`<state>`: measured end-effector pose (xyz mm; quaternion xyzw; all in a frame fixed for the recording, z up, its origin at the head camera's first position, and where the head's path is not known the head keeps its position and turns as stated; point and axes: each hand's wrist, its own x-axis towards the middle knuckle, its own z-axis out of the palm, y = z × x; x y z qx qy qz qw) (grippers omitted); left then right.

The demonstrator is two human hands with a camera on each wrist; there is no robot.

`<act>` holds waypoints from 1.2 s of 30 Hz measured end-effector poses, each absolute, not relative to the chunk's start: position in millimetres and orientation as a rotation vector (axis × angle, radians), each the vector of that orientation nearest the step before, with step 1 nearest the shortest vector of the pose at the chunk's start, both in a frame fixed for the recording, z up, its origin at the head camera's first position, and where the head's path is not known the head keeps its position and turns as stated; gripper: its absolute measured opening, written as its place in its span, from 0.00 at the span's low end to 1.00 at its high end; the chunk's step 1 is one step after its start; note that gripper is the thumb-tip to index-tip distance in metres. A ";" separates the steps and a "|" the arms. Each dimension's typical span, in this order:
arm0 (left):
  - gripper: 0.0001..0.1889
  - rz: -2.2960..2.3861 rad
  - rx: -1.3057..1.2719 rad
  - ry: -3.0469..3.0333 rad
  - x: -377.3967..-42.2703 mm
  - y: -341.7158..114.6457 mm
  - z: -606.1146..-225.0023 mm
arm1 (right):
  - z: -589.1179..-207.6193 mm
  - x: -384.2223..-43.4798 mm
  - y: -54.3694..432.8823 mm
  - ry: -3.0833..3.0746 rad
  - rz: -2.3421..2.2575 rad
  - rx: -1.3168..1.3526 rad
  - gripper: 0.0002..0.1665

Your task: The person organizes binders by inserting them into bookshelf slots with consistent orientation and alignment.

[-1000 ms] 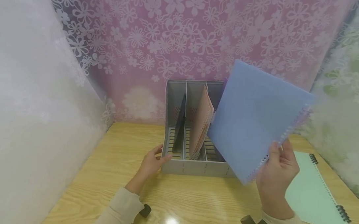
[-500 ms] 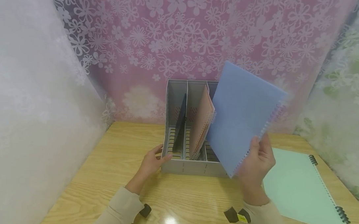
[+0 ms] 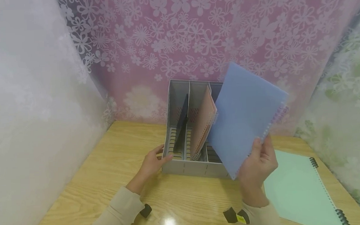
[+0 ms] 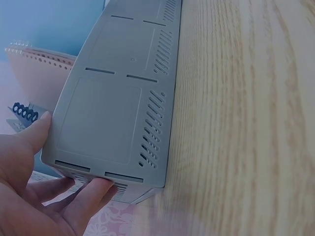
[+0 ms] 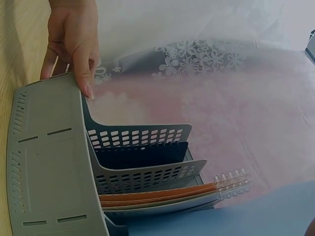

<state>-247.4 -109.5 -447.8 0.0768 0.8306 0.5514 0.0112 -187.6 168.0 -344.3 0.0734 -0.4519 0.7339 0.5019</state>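
My right hand [image 3: 257,166] pinches a blue spiral notebook [image 3: 245,113] by its bound edge, thumb in front. The notebook tilts upright, and its lower left part overlaps the right side of a grey file organizer [image 3: 194,168]. My left hand [image 3: 152,164] grips the organizer's front left corner. In the left wrist view, the thumb [image 4: 39,130] lies at the front panel's top edge, with fingers bent against the side. A dark notebook [image 3: 181,124] leans in the leftmost slot. Pink spiral notebooks [image 3: 202,125] lean in the slot beside it. The blue notebook hides the slots farther right.
A mint green spiral notebook [image 3: 300,187] with black rings lies on the wooden table [image 3: 110,168] at the right. A pink floral curtain [image 3: 195,35] hangs behind the organizer, and pale cloth [image 3: 42,97] borders the left side.
My right hand has carried the blue notebook leftward, nearer the organizer's right slots, then barely moved in the last half second. The left hand stays at the corner.
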 end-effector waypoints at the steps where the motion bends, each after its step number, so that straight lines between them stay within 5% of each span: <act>1: 0.40 1.717 0.240 2.595 -247.4 -109.5 -447.7 | -344.0 -186.9 168.5 -1.096 1.761 0.180 0.17; 22: 0.38 1.725 0.226 2.586 -246.8 -108.3 -444.4 | -320.7 -166.4 159.1 -0.920 1.730 0.297 0.16; 36: 0.39 1.702 0.224 2.603 -242.8 -110.7 -443.0 | -343.7 -198.5 157.8 -1.034 1.723 0.078 0.18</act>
